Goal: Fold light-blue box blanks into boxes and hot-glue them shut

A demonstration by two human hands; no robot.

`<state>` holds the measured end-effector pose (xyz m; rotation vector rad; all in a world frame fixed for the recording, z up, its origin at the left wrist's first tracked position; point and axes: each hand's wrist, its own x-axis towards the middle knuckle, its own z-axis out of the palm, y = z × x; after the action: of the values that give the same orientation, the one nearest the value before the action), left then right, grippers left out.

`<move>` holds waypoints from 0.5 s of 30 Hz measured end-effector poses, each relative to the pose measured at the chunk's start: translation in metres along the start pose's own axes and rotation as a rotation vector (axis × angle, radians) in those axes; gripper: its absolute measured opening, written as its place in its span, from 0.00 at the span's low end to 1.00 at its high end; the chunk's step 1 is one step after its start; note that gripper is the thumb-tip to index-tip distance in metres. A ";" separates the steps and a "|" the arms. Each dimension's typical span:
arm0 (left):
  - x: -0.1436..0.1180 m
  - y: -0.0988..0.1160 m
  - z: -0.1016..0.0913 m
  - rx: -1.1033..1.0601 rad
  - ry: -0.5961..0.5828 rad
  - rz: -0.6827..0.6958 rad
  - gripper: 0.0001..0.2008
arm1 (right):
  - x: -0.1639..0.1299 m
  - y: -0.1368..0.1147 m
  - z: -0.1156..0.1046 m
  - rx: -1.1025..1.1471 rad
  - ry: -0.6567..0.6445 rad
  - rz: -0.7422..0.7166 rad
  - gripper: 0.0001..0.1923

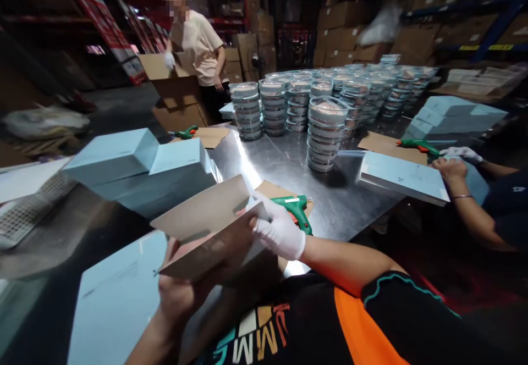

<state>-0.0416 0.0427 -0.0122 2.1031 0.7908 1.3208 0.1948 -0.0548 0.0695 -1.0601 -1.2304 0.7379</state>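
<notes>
We hold an open box (210, 260) in front of us.
Our left hand (177, 293) curls around its lower left end, and our right hand (280, 230) (the one in a white glove) grips its right end, both closed on the card. Just beyond the glove, a green glue gun (297, 208) lies on the counter (276, 161); round tubs (325, 137) stand stacked farther back.

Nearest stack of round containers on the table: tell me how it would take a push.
The stack of round containers would probably topple or come apart if pushed high up, being tall, narrow and built of separate pieces. Pushed low, it may slide, since the metal tabletop looks smooth and shiny. Its glossy sides could be slippery to grip.
</notes>
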 end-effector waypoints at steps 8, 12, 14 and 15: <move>-0.015 0.003 0.013 0.014 0.240 0.221 0.30 | 0.002 0.009 0.018 -0.139 0.207 -0.080 0.31; -0.011 0.007 0.002 0.000 0.210 0.256 0.24 | 0.002 0.011 -0.021 -0.411 0.042 -0.022 0.29; -0.006 0.011 -0.005 -0.022 0.281 0.149 0.24 | 0.002 0.020 -0.049 -0.704 0.043 0.162 0.25; -0.004 0.013 -0.008 -0.035 0.306 0.088 0.24 | 0.000 0.028 -0.062 -0.810 0.062 0.268 0.23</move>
<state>-0.0476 0.0321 -0.0026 1.9526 0.7974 1.7191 0.2582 -0.0589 0.0435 -1.9214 -1.3789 0.3855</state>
